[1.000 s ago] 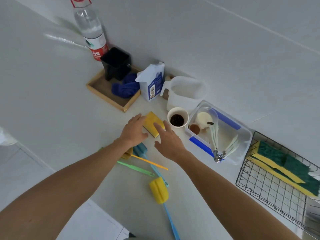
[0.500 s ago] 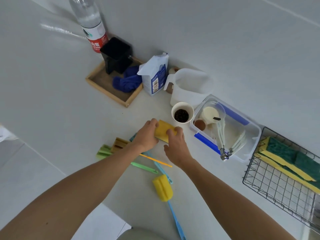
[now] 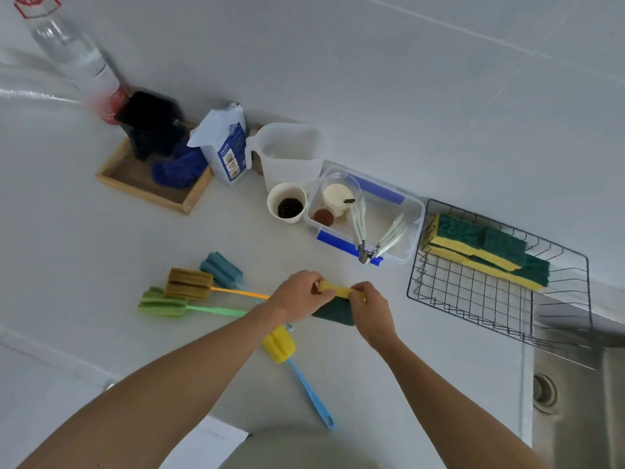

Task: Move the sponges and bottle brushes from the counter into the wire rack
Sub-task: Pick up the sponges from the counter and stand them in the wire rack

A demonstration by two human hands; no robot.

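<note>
Top of the water bottle (image 3: 72, 59) is getting cut off by the frame edge and it's blurry, so its label isn't readable. The blue-headed brush (image 3: 221, 269) has its handle disappearing under the left hand (image 3: 297, 296), and the yellow-headed brush (image 3: 279, 343) is sitting partly beneath the left forearm, its blue plastic handle sticking out toward the desk (image 3: 67, 248) edge.

Both hands are holding one sponge (image 3: 334, 301) up over the desk, left fingers (image 3: 318, 282) pinching one end and the right hand (image 3: 370, 306) pinching the other. It's a spongy yellow foam slab with a rough dark green scrub side facing down.

The brown-headed brush (image 3: 189, 282) and green-headed brush (image 3: 164, 304) are lying side by side, ridged foam heads, thin plastic handles.

The wire rack (image 3: 500, 292) is sitting well off to the right beside a steel sink (image 3: 575, 401), with stacked sponges (image 3: 483, 252) lying in it already. Between hands and rack, a clear plastic tub (image 3: 409, 245) is standing, next to a paper cup (image 3: 287, 203), a white jug (image 3: 291, 154) and a wooden tray (image 3: 148, 194).
</note>
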